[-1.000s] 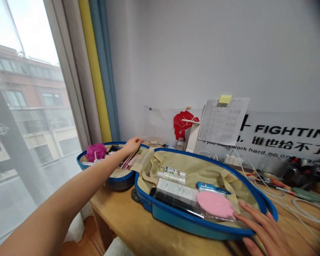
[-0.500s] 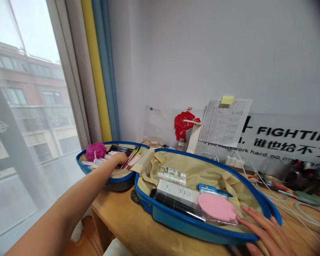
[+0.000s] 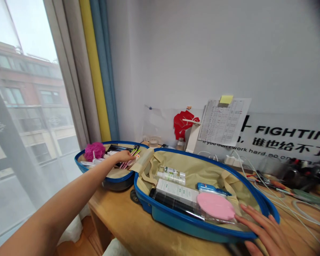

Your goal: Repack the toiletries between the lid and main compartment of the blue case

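An open blue suitcase lies on a wooden desk (image 3: 128,220). My left hand (image 3: 124,155) reaches into its far left half (image 3: 117,177), fingers bent over pink and green sticks (image 3: 130,158); whether it grips them is unclear. A pink bath pouf (image 3: 95,151) sits at that half's left end. My right hand (image 3: 266,231) lies flat and open on the near rim of the right half (image 3: 192,227). Just left of it lie a pink round pad (image 3: 215,205), a white box (image 3: 177,190), a black tube (image 3: 170,203) and small bottles (image 3: 172,174).
White cables (image 3: 256,177) and pens trail over the desk at right. A printed sheet (image 3: 222,121) and a red cutout (image 3: 184,122) hang on the wall behind. Yellow and blue curtains (image 3: 101,71) and a large window stand at left. The desk's left edge drops to the floor.
My left hand pulled back from the far rim of the left half and settled over the sticks inside it. My right hand stayed on the near rim.
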The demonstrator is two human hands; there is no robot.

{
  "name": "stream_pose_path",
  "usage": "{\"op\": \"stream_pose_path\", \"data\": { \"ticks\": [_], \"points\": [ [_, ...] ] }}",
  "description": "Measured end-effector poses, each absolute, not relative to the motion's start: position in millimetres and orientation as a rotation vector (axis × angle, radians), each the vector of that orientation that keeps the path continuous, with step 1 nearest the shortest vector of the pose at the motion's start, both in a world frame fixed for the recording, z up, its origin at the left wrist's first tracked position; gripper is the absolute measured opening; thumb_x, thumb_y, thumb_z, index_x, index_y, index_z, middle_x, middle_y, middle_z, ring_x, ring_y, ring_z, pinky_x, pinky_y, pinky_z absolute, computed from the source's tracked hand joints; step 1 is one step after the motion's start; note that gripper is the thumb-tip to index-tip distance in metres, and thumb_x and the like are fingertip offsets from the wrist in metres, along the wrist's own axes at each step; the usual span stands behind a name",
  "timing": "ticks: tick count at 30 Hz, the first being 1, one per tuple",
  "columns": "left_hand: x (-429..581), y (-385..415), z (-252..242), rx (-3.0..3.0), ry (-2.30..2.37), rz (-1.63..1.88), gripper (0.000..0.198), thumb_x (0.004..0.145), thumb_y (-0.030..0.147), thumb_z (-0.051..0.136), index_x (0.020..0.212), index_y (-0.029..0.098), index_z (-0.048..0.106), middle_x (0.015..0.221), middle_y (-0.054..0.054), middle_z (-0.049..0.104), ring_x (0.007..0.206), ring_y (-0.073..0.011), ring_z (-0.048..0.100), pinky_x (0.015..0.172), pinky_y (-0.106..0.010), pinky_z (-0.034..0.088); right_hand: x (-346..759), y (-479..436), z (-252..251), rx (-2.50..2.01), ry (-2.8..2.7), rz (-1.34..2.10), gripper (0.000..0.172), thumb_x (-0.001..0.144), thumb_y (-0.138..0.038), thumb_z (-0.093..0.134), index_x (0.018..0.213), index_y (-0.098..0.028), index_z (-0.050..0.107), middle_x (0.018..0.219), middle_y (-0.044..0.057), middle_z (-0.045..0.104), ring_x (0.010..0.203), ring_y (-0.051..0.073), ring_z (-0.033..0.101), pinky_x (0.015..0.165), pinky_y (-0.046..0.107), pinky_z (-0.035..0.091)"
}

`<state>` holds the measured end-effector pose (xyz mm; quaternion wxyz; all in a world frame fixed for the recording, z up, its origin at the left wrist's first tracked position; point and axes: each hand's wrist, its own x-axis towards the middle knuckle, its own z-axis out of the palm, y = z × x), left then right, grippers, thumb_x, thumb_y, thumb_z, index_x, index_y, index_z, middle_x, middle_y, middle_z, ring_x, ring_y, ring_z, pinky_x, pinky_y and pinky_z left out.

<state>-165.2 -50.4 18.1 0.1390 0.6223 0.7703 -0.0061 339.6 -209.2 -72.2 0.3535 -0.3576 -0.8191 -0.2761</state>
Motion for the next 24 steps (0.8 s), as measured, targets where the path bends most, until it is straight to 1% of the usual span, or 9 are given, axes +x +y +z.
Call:
{"op": "stream_pose_path", "data": {
  "ticks": [3, 8, 13, 15, 24],
  "points": [
    [-160.2, -49.9, 19.0, 1.779, 2.165, -0.075, 0.036, 0.088, 0.041, 0.055, 0.114, 0.015, 0.057, 0.113, -0.007, 0.059, 0.098, -0.0203, 0.059, 0.084, -0.04, 0.052, 337.1, -210.8, -69.5, -0.907, -2.121, -0.711, 0.037, 0.087, -0.029, 0.045, 0.122, -0.021, 0.053, 0.132, 0.009, 0.053, 0.122, 0.025, 0.049, 0.111, 0.041, 0.025],
    [-159.9, -49.4, 16.0, 1.713, 2.14, -0.132, 0.037, 0.089, 0.04, 0.055, 0.115, 0.015, 0.056, 0.114, -0.007, 0.059, 0.099, -0.0199, 0.059, 0.084, -0.041, 0.052, 334.8, -213.0, -66.4, -0.936, -2.098, -0.715, 0.036, 0.087, -0.032, 0.045, 0.12, -0.024, 0.056, 0.129, 0.007, 0.056, 0.117, 0.026, 0.053, 0.107, 0.044, 0.032],
    [-161.6, -51.1, 14.5, 1.684, 2.156, -0.138, 0.037, 0.089, 0.04, 0.054, 0.116, 0.015, 0.055, 0.115, -0.008, 0.059, 0.099, -0.0195, 0.059, 0.084, -0.041, 0.052, 333.5, -213.5, -64.0, -0.902, -2.124, -0.734, 0.035, 0.087, -0.029, 0.044, 0.12, -0.02, 0.053, 0.13, 0.009, 0.053, 0.121, 0.025, 0.049, 0.111, 0.04, 0.024],
    [-160.9, -52.6, 14.9, 1.684, 2.161, -0.137, 0.037, 0.089, 0.04, 0.055, 0.116, 0.015, 0.055, 0.115, -0.007, 0.058, 0.099, -0.0199, 0.059, 0.084, -0.041, 0.052, 333.3, -214.1, -63.1, -0.906, -2.131, -0.743, 0.035, 0.087, -0.028, 0.044, 0.12, -0.02, 0.053, 0.131, 0.01, 0.052, 0.123, 0.025, 0.048, 0.111, 0.04, 0.023],
    [-157.0, -65.0, 26.5, 1.801, 2.205, -0.071, 0.037, 0.089, 0.041, 0.055, 0.115, 0.015, 0.056, 0.114, -0.007, 0.059, 0.099, -0.0202, 0.059, 0.084, -0.041, 0.052, 333.2, -214.2, -62.6, -0.921, -2.11, -0.755, 0.033, 0.087, -0.031, 0.045, 0.116, -0.022, 0.055, 0.127, 0.008, 0.056, 0.116, 0.024, 0.052, 0.107, 0.039, 0.03]
  ]
}}
